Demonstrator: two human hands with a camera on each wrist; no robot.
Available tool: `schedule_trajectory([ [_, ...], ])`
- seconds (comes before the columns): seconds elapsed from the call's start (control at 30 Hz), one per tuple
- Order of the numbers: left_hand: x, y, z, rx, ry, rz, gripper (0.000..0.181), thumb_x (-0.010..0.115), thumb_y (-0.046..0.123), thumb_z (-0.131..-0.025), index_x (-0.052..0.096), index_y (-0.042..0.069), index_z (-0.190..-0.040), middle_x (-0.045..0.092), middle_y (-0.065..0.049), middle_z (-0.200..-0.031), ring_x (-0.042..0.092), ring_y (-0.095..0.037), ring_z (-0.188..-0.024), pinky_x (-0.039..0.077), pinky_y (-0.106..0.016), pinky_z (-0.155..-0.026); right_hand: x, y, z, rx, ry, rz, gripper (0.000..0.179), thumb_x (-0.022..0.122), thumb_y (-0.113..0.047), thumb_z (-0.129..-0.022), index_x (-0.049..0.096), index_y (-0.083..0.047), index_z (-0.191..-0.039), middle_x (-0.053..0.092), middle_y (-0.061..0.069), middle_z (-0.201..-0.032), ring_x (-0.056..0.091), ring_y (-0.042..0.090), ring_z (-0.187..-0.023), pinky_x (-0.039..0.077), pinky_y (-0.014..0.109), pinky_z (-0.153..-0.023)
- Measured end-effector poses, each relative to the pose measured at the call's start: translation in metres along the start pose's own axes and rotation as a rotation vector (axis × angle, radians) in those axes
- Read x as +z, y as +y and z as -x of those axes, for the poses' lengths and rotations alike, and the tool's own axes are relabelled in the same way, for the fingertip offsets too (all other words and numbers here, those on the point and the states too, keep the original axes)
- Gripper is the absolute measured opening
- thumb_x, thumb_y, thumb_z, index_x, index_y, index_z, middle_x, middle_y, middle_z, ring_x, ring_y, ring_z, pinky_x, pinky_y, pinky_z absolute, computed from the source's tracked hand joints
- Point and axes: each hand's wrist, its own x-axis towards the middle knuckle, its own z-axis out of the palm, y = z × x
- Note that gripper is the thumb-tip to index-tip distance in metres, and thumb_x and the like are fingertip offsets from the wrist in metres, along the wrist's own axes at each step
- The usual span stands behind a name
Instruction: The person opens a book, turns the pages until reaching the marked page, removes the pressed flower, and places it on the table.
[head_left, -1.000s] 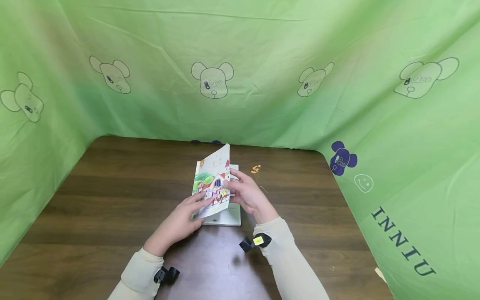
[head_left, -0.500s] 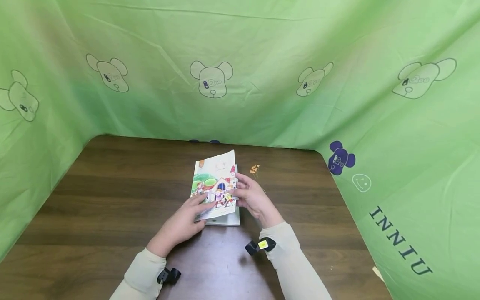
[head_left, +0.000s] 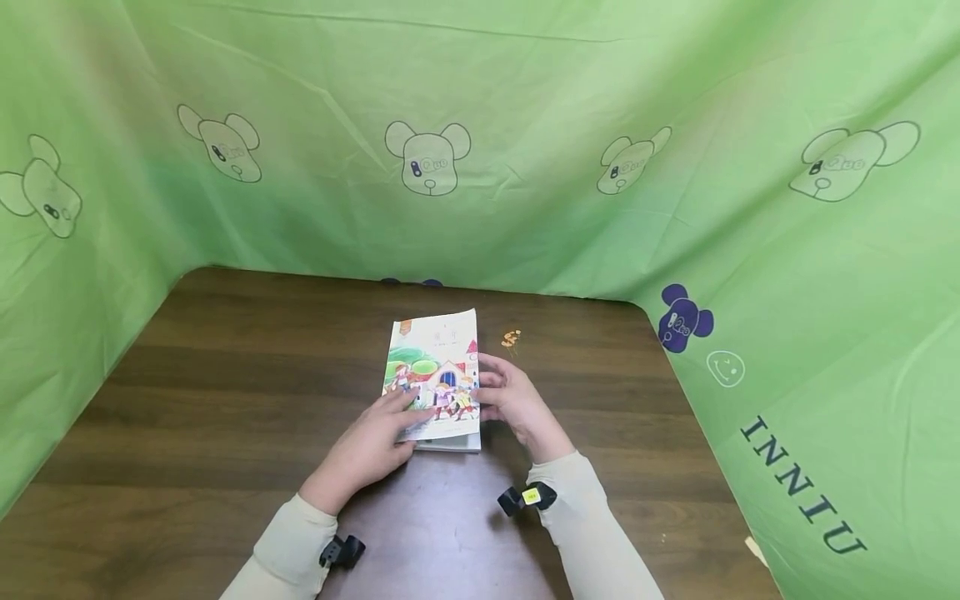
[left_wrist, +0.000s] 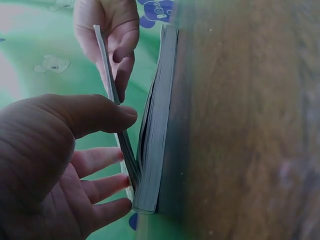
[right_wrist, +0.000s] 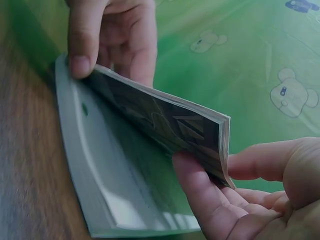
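Note:
A thin paperback book (head_left: 427,346) with a cartoon cover of children and a house lies on the wooden table, partly open. Its cover and a section of pages are raised at the right edge above the thicker lower pages (left_wrist: 159,125). My left hand (head_left: 367,442) holds the book near its lower left corner, thumb at the bottom edge and fingers spread over the cover. At the right edge, my right hand (head_left: 525,412) pinches the raised section (right_wrist: 165,112), fingers on both sides of it. The right wrist view shows the dark inner page and the pale page below.
Small orange dried flowers (head_left: 511,338) on thin stems lie on the table (head_left: 225,400) just right of the book. Green cloth (head_left: 525,225) printed with bear heads surrounds the back and sides. A pale scrap (head_left: 756,550) sits at the right table edge.
The raised cover section has swung down to the right, nearer the lower pages. My right hand has moved right and slightly down with it; my left hand has barely shifted.

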Motion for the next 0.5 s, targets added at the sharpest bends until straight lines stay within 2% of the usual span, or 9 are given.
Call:
schedule_trajectory([
  [0.23,0.002,0.003,0.000,0.008,0.000,-0.063,0.048,0.075,0.015,-0.091,0.068,0.024,-0.138,0.048,-0.011,-0.157,0.036,-0.040,-0.149,0.036,-0.059,-0.116,0.002,0.008,-0.001,-0.039,0.045,0.107,0.074,0.066,0.012,-0.088,0.042,-0.010,-0.155,0.068,0.023,-0.122,0.073,0.024,-0.078,0.062,0.038,-0.061],
  [0.5,0.003,0.005,-0.002,0.000,0.002,-0.091,0.045,0.078,0.015,-0.089,0.071,0.023,-0.133,0.051,-0.011,-0.155,0.038,-0.039,-0.148,0.037,-0.059,-0.116,0.003,0.012,0.002,-0.079,0.083,0.216,0.075,0.067,0.012,-0.085,0.043,-0.006,-0.154,0.067,0.024,-0.118,0.071,0.023,-0.075,0.062,0.041,-0.059],
])
